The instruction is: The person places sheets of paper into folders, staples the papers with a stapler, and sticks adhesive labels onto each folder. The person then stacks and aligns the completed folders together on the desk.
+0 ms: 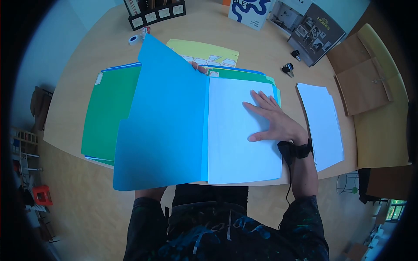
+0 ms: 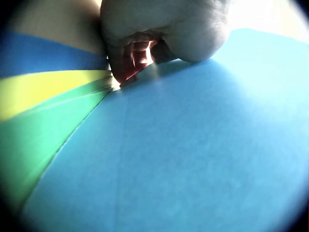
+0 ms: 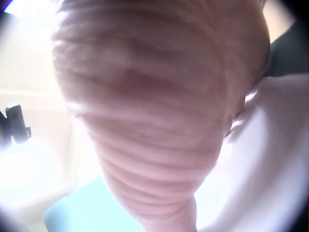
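A blue folder (image 1: 161, 126) lies spread at the table's front edge, its left cover raised at a slant. White paper (image 1: 235, 139) rests on its right side. My right hand (image 1: 272, 119) lies on this paper, fingers spread and palm down. Behind the raised cover, my left hand (image 1: 199, 68) is mostly hidden; only its fingers show over the cover's upper edge near the fold. In the left wrist view, the left hand (image 2: 166, 29) bends its fingers down to the blue cover's edge. Green folders (image 1: 111, 108) lie beneath on the left.
A second stack of white paper (image 1: 322, 126) lies at the right, beside brown envelopes (image 1: 361, 82). Farther back are a yellow-green sheet (image 1: 209, 48) with labels, black clips (image 1: 288, 69), a tape roll (image 1: 133, 39), a black book rack (image 1: 156, 15) and standing books (image 1: 318, 35).
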`<action>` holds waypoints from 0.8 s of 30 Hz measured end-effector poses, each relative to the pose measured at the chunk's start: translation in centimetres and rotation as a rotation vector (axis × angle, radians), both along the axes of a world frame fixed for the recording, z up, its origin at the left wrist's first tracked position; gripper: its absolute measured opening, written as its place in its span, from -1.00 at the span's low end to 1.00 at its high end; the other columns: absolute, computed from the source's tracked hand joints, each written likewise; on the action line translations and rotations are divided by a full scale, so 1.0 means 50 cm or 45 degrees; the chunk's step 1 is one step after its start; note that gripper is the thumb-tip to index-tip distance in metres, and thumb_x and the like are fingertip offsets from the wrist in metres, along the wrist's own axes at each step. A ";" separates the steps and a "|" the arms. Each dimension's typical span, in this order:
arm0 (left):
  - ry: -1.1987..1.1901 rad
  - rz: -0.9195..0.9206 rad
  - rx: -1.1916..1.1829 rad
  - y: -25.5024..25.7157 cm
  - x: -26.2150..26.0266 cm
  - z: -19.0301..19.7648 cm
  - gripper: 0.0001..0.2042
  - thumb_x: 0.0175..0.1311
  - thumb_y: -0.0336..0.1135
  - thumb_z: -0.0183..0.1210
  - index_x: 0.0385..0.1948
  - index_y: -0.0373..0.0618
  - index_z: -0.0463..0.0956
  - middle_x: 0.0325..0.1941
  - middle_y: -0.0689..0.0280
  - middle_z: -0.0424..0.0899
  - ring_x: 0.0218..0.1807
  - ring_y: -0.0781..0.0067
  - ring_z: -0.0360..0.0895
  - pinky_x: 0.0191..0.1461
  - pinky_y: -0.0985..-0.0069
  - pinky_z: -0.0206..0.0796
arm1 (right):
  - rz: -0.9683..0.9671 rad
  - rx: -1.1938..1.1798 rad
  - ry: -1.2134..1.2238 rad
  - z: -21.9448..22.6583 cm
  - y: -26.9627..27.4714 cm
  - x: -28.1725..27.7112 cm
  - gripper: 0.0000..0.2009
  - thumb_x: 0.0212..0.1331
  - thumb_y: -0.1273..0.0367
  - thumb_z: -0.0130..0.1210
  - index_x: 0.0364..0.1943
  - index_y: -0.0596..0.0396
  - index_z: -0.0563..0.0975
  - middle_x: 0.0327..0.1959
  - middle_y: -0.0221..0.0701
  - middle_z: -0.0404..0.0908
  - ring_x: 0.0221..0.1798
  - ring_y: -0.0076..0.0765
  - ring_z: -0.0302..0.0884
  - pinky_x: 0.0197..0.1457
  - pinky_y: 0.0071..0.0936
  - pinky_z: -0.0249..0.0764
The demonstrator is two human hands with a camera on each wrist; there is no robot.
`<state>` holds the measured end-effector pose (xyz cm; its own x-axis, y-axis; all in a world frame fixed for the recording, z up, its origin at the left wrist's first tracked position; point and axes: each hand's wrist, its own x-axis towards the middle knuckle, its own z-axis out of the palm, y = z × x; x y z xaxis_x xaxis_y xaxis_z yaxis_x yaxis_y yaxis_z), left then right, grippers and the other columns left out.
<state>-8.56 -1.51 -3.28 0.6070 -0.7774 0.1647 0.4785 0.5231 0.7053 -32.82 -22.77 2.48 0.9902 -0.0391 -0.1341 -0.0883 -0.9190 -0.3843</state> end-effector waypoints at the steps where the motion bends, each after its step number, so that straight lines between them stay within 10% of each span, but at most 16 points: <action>1: 0.001 -0.001 0.000 -0.001 0.001 0.000 -0.71 0.51 -0.23 0.10 0.10 -0.20 0.46 -0.05 0.25 0.62 -0.03 0.39 0.60 0.01 0.41 0.58 | -0.017 -0.001 -0.008 -0.001 0.002 0.001 0.05 -0.14 -0.25 0.41 0.51 -0.19 0.27 0.64 -0.06 -0.10 0.70 0.08 -0.37 0.69 0.02 -0.42; 17: 0.016 -0.045 0.015 -0.015 0.001 0.000 -0.71 0.50 -0.23 0.10 0.09 -0.20 0.46 -0.04 0.23 0.62 -0.02 0.36 0.61 0.01 0.39 0.59 | -0.026 -0.034 -0.062 -0.004 0.017 0.008 0.07 -0.13 -0.24 0.42 0.53 -0.19 0.23 0.65 -0.07 -0.12 0.70 0.10 -0.38 0.68 0.09 -0.41; 24: 0.037 -0.092 -0.003 -0.027 -0.006 0.001 -0.71 0.50 -0.23 0.10 0.09 -0.21 0.46 -0.03 0.22 0.62 -0.01 0.35 0.61 0.02 0.38 0.59 | -0.591 0.473 -0.606 0.046 -0.060 0.009 -0.12 0.15 -0.05 0.35 0.45 0.17 0.28 0.47 -0.02 0.30 0.55 0.00 0.18 0.56 -0.11 0.14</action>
<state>-8.85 -2.86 -3.25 0.5536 -0.8192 0.1498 0.5352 0.4878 0.6896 -32.39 -25.76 4.80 0.8372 -0.5017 0.2178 -0.1815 -0.6305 -0.7547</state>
